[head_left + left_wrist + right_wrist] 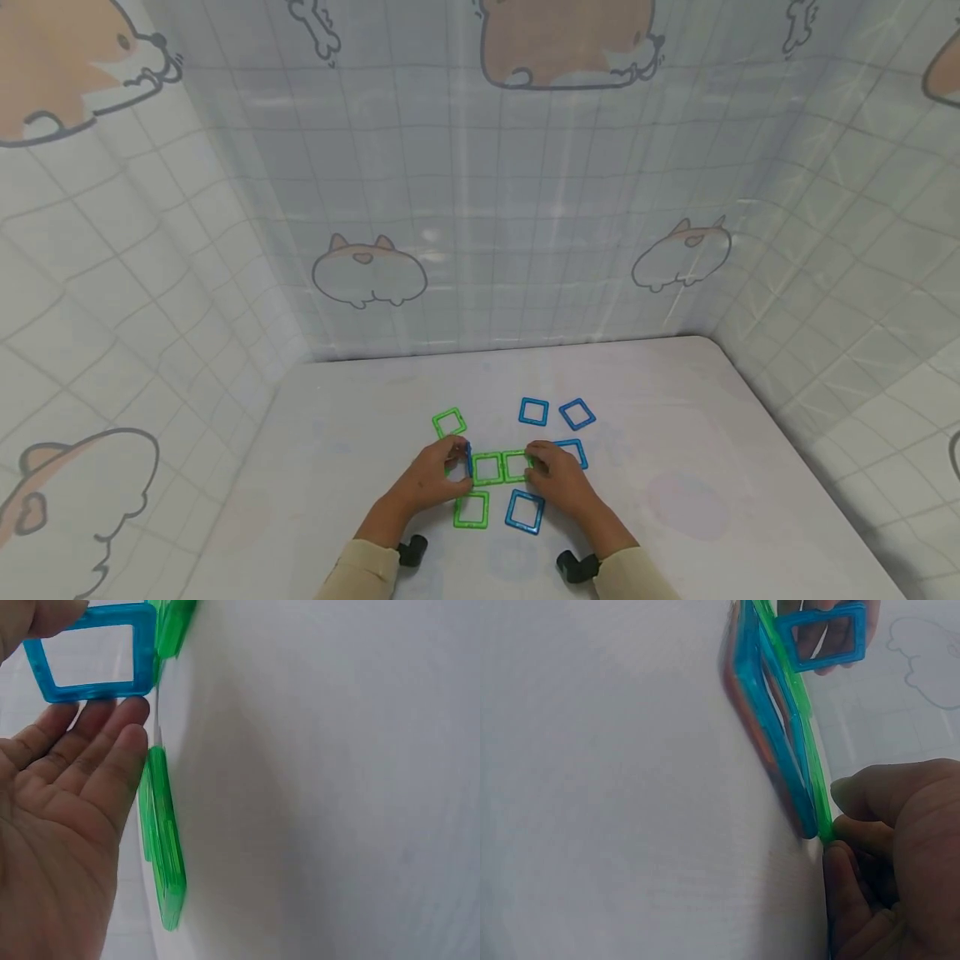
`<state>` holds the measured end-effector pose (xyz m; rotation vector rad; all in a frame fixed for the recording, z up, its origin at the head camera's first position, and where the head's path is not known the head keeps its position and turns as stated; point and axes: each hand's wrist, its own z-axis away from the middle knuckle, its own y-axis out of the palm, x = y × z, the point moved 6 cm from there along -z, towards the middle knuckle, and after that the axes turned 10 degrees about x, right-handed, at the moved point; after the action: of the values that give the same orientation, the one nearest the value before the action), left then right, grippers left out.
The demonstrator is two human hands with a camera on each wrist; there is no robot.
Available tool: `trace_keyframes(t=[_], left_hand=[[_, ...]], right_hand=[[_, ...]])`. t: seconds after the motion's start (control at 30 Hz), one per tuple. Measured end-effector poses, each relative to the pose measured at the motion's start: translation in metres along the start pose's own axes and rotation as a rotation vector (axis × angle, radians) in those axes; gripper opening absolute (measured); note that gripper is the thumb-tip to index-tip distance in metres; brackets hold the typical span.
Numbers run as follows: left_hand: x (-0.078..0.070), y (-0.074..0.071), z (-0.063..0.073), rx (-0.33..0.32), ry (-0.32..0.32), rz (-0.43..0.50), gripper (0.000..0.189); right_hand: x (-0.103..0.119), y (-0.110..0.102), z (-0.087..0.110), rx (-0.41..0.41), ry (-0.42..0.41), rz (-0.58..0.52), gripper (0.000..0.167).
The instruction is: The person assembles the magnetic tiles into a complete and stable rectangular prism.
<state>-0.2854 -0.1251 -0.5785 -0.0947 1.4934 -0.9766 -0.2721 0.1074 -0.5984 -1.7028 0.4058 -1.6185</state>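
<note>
At the left, the left hand (427,480) is pinching an upright blue square (469,460) between thumb and fingertips, at the near end of a joined green pair (502,467). A loose green square (448,412) is lying beyond that hand, another green square (471,525) nearer the person. Rightward, a blue square (511,507) is lying just below the pair, while the right hand (558,477), apart from the left, is gripping the pair's right end. Three more blue squares (533,423) are sitting beyond and beside it.

The upright square could be tipping if the thumb slips; an uneven pull on the right could be splitting the pair, and a sleeve (633,573) or knuckle could be nudging neighbours. The surface (675,433) is offering wide room at both sides; its back edge is running well beyond the pieces.
</note>
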Motion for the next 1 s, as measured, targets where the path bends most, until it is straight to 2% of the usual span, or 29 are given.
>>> trace_keyframes(t=[0.17, 0.4, 0.67, 0.87, 1.0], left_hand=[[0.0022, 0.0015, -0.0005, 0.008, 0.008, 0.010, 0.062], [0.0035, 0.0032, -0.0015, 0.011, 0.008, 0.005, 0.077], [0.0030, 0.0044, -0.0004, -0.012, -0.020, -0.050, 0.067], [0.0042, 0.0047, 0.0000, -0.011, -0.021, -0.049, 0.067], [0.0070, 0.0054, 0.0002, -0.014, -0.015, -0.050, 0.067]], right_hand=[[-0.0005, 0.0002, 0.0001, -0.004, 0.007, -0.001, 0.040], [-0.0009, 0.0003, -0.0007, -0.005, 0.002, 0.001, 0.041], [-0.0003, 0.0015, -0.0002, 0.006, 0.020, -0.001, 0.042], [0.0002, 0.0026, 0.0017, 0.013, 0.035, -0.006, 0.044], [0.0010, 0.0018, 0.0005, 0.049, 0.047, 0.017, 0.046]])
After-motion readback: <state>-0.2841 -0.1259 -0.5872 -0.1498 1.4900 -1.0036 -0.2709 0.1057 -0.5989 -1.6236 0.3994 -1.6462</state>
